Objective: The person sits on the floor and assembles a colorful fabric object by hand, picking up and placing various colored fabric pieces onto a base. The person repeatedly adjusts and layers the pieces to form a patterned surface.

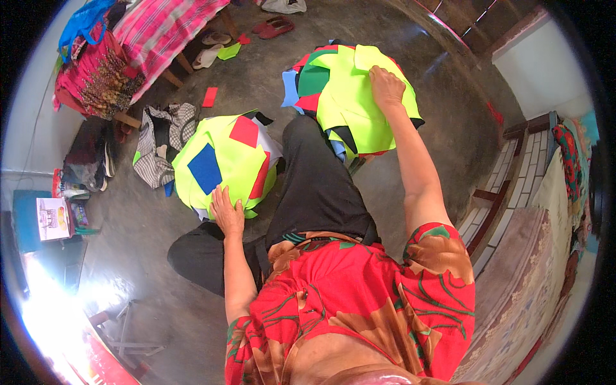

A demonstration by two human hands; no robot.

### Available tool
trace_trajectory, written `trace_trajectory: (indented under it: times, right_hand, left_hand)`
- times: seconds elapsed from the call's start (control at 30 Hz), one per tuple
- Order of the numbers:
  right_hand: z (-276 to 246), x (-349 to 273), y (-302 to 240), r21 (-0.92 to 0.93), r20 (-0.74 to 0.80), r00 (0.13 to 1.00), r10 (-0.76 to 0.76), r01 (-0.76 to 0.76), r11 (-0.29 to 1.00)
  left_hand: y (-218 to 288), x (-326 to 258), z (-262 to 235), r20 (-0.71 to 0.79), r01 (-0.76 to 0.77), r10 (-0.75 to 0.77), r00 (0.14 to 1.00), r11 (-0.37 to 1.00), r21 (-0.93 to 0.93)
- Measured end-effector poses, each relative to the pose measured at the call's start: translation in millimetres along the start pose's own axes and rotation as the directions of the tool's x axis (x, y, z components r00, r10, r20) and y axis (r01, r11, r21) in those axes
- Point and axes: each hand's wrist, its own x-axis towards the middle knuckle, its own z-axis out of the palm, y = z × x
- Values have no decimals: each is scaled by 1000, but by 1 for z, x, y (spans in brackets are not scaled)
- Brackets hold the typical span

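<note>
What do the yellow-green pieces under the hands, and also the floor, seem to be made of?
Yellow-green pieces: probably matte felt or similar fabric; they drape in soft bends. Floor: likely smooth concrete, slightly glossy; grey, mottled, with light reflections.

Pink checked cloth (pixel 173 32), wooden legs (pixel 172 78) beneath it. Blue bag (pixel 82 33) left of cloth. Pale shoes (pixel 206 56) just right of it, 2 maroon shoes (pixel 274 27) farther right.

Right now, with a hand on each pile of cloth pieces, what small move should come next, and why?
Probably lift a top yellow-green piece off the farther pile with the right hand, which rests against that piece, while the left hand lies on the nearer pile.
</note>
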Motion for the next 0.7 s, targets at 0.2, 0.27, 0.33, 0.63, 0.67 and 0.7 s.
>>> trace_trajectory:
  times: [0.2, 0.27, 0.33, 0.63, 0.67, 0.7]
  right_hand:
    - [-1, -7, 5, 89, -93, 993, 72, -64, 994]
    - [-2, -5, 4, 162, -30, 970, 242, -234, 959]
    - [3, -4, 8, 314, -69, 927, 368, -330, 890]
    - [53, -4, 65, 951, 24, 767, 641, -216, 223]
    - [55, -4, 69, 952, 57, 769, 637, -234, 197]
    - [57, -5, 73, 954, 77, 768, 635, -243, 178]
  left_hand:
    - [1, -1, 3, -14, -8, 8, 1000, 1000, -2]
    - [0, -2, 1, -17, -7, 7, 1000, 1000, 0]
    - [0, -2, 0, -9, -6, 6, 1000, 1000, 0]
    - [-1, -1, 3, -5, 3, -3, 1000, 1000, 5]
    - [-1, -1, 3, -4, 5, -5, 1000, 1000, 4]
    - [-1, -1, 3, -3, 4, -4, 1000, 1000, 2]
